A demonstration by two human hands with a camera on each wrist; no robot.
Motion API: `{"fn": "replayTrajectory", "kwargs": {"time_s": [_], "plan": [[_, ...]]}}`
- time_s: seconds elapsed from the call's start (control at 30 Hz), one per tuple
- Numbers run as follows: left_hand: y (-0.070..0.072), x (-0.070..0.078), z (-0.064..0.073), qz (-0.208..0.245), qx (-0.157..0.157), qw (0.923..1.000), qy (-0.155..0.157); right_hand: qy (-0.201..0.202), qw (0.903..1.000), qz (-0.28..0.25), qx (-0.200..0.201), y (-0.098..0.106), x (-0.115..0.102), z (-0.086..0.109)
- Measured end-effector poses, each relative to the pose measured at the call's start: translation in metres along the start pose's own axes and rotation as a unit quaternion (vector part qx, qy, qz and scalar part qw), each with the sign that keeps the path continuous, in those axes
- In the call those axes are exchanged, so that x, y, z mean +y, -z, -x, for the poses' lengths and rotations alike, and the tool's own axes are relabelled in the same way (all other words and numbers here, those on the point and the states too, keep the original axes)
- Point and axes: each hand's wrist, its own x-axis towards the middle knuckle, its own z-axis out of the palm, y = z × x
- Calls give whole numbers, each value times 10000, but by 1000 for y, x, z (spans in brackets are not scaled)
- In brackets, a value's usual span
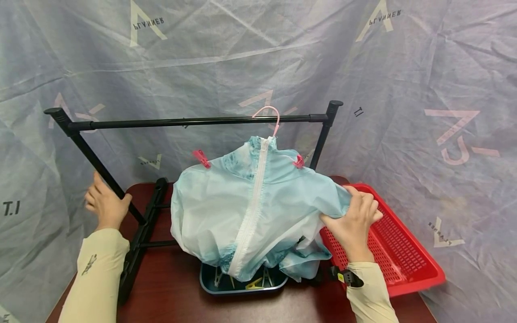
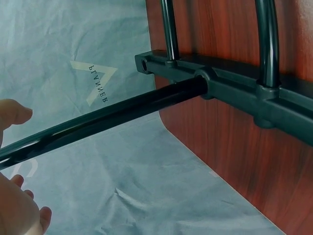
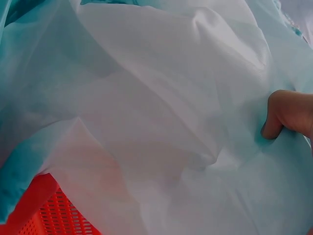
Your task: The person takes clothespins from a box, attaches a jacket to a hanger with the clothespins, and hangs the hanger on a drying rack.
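A pale blue and white zip jacket [image 1: 282, 197] hangs by a pink hanger [image 1: 275, 117] from the rack's top bar. Red clips [image 1: 201, 158] sit at both shoulders. My right hand [image 1: 355, 220] pinches the jacket's side at the right; its thumb [image 3: 281, 115] presses into the cloth, while the other fingers are mostly hidden. My left hand [image 1: 107, 204] is at the left post of the black rack [image 1: 97, 159]. In the left wrist view the post [image 2: 107, 117] runs between the spread thumb and the loosely bent fingers; whether the palm touches it is hidden.
Beneath the jacket, a dark tray [image 1: 242, 292] holds several clothespins. A red perforated basket [image 1: 404, 251] stands at the right, partly behind my right hand. The rack's foot [image 1: 141, 251] rests on the brown table [image 1: 169, 287]. Grey sheeting hangs behind.
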Motion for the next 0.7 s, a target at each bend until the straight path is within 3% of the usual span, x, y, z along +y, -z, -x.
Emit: {"fn": "replayTrajectory", "kwargs": {"time_s": [0.3, 0.7], "plan": [[-4, 1, -1, -71, 126, 9998, -122, -72, 10000, 0, -48, 1, 2, -2], [-5, 3, -4, -302, -202, 9993, 4, -170, 9998, 41, -18, 2, 3, -4]]}}
